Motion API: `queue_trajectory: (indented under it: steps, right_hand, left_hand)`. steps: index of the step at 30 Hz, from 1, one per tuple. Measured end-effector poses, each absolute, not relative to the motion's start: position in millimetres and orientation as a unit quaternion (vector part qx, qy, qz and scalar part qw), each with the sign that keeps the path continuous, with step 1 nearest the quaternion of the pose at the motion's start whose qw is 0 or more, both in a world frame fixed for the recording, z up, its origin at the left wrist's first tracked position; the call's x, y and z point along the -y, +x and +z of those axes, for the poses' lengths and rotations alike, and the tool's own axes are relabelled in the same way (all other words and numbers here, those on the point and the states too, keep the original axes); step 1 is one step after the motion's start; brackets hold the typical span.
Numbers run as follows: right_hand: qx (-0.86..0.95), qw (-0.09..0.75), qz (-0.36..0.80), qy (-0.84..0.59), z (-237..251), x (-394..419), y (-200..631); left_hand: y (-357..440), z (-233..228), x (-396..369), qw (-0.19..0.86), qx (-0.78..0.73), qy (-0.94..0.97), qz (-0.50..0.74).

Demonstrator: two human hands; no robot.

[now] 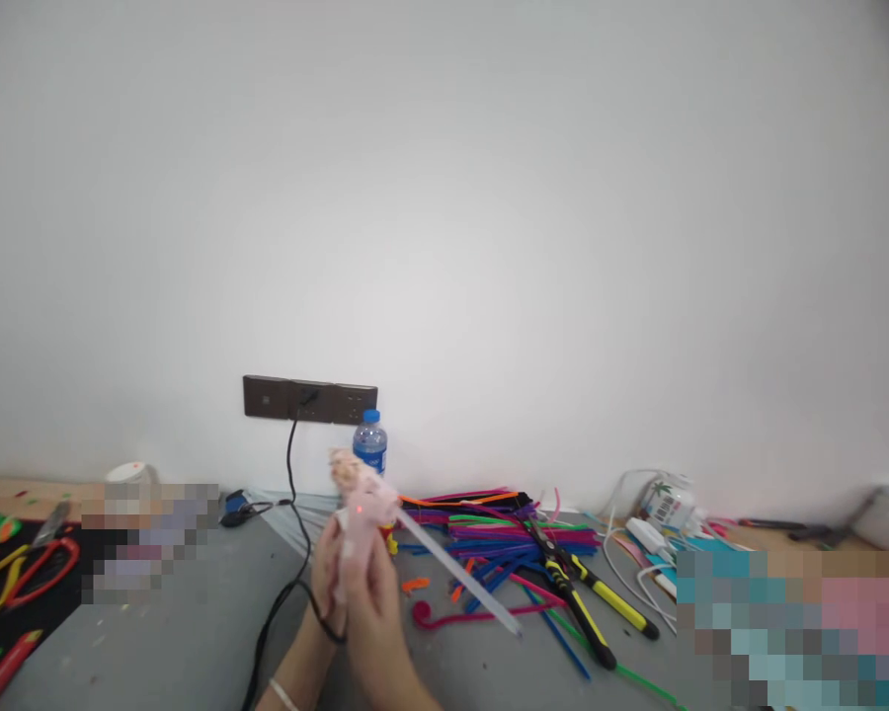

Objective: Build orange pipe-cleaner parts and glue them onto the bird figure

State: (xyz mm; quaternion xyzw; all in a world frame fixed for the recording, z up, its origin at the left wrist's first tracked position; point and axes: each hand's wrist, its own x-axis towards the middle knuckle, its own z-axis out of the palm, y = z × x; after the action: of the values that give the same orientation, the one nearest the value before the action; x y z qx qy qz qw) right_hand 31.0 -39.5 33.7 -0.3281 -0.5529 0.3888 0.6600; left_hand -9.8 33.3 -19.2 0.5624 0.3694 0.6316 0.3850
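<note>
A pale pink hot glue gun [374, 502] is held upright in front of me, a small red light glowing on its side. Its tip end, stained brownish, points up and left. A translucent glue stick [463, 573] sticks out of its back, slanting down to the right. My left hand [327, 573] is closed about the handle from the left. Against the handle's right side, my right hand [374, 602] is closed too, thumb upward. From the handle's base a black cord [282, 592] loops left. Fingers on the far side of the handle are hidden.
The cord rises to a wall socket [311, 399]. Behind the gun stands a water bottle [370, 449]. Colourful pipe cleaners [489, 553] and yellow-black pliers [582, 592] lie right. Red-and-yellow scissors [44, 573] lie left. White cables [622, 573] run farther right. Two patches are blurred out.
</note>
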Motion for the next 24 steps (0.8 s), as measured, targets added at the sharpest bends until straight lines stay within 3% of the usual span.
queue_trajectory:
  steps: [5,12,24]
  right_hand:
    - [0.402,0.73,0.472,-0.286,8,25,97]
    - [0.363,0.606,0.647,-0.288,1,6,146]
    - [0.4,0.513,0.664,-0.369,8,21,160]
  left_hand:
    - [-13,-22,-44,0.437,-0.366,0.494,0.656]
    - [-9,-27,-42,0.47,-0.362,0.447,0.67]
    - [-10,-23,-38,0.485,-0.374,0.44,0.656]
